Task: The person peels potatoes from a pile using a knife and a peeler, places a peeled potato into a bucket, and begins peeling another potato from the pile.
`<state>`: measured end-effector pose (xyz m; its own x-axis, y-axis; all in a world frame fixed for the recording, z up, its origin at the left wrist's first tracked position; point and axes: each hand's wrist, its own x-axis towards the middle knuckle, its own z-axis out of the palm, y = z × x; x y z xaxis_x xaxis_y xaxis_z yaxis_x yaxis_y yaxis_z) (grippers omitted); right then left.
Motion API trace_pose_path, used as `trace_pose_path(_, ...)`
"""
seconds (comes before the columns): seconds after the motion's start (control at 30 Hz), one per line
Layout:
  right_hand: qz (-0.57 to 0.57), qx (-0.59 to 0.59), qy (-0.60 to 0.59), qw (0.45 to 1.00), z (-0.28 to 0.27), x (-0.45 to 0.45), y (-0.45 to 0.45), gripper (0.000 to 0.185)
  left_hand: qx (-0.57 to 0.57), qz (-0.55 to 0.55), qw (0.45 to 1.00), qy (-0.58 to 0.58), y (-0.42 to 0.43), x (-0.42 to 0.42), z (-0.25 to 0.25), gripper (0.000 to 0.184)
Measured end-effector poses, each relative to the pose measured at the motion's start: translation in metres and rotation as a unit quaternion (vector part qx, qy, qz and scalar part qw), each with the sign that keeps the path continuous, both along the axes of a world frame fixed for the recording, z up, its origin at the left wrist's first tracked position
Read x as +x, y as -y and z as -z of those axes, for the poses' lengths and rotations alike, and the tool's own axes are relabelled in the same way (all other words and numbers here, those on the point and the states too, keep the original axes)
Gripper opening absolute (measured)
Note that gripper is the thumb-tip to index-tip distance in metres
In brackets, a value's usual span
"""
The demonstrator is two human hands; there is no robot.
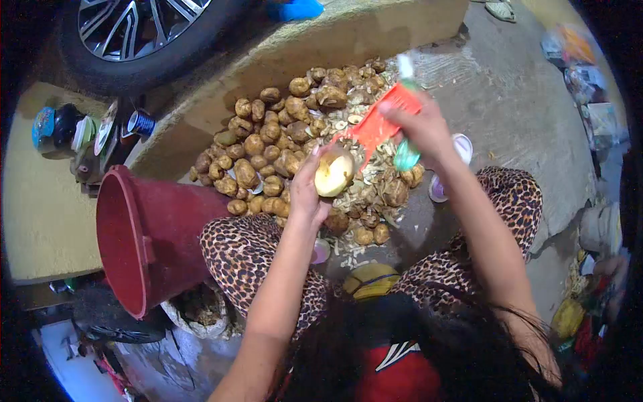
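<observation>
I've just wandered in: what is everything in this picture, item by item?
Held potato: 1, brown and pale yellow, centre
Peeler-like tool: 1, orange-red, right of and above the held potato
Loose potatoes: many, brown, heaped around centre
Peelings: many, pale, among the loose potatoes
Bucket: 1, dark red, middle left
Car wheel: 1, black and silver, top left
Sack: 1, whitish, below the bucket
Floor: 1, grey, beneath the heap
Plastic bags: several, mixed colours, right edge
Trousers: 1 pair, leopard print, lower centre
Left fingers: bare, gripping the held potato
Right fingers: bare, gripping the peeler-like tool
</observation>
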<state>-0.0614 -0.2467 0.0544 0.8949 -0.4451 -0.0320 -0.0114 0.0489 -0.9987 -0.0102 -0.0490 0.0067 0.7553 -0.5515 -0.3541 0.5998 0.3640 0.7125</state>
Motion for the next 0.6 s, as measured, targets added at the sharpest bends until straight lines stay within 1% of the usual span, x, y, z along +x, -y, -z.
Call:
trace_pose_path(0.03,-0.026,-0.009,-0.036,0.999,-0.015,-0.009,-0.021,0.022,-0.009,-0.002,1.0,-0.018,-0.001,0.0,0.001,0.036)
trace_pose_path(0.1,-0.073,0.008,-0.023,0.997,0.0,-0.01,-0.028,0.025,-0.03,0.008,0.997,-0.066,0.0,0.002,0.002,0.036)
trace_pose_path(0.13,-0.059,0.012,-0.016,0.998,0.004,-0.009,-0.023,0.025,-0.043,0.015,0.995,-0.091,0.001,0.002,0.003,0.036)
trace_pose_path(0.23,-0.029,0.016,0.009,0.999,0.009,0.004,-0.005,0.024,-0.05,0.028,0.994,-0.091,0.002,0.009,0.01,0.037)
trace_pose_path(0.33,-0.018,0.002,0.011,1.0,0.009,0.004,-0.001,0.024,-0.055,0.038,0.994,-0.082,0.0,0.009,0.01,0.036)
trace_pose_path(0.4,-0.017,-0.011,0.008,1.0,0.009,0.006,0.002,0.026,-0.045,0.031,0.997,-0.063,0.002,0.008,0.008,0.032)
trace_pose_path(0.53,-0.017,-0.094,0.024,0.995,0.0,0.005,0.003,0.026,-0.047,0.017,0.997,-0.059,0.003,0.006,0.001,0.029)
trace_pose_path(0.6,-0.022,-0.141,0.027,0.989,0.0,0.005,0.008,0.026,-0.04,0.033,0.997,-0.065,0.001,0.008,0.005,0.03)
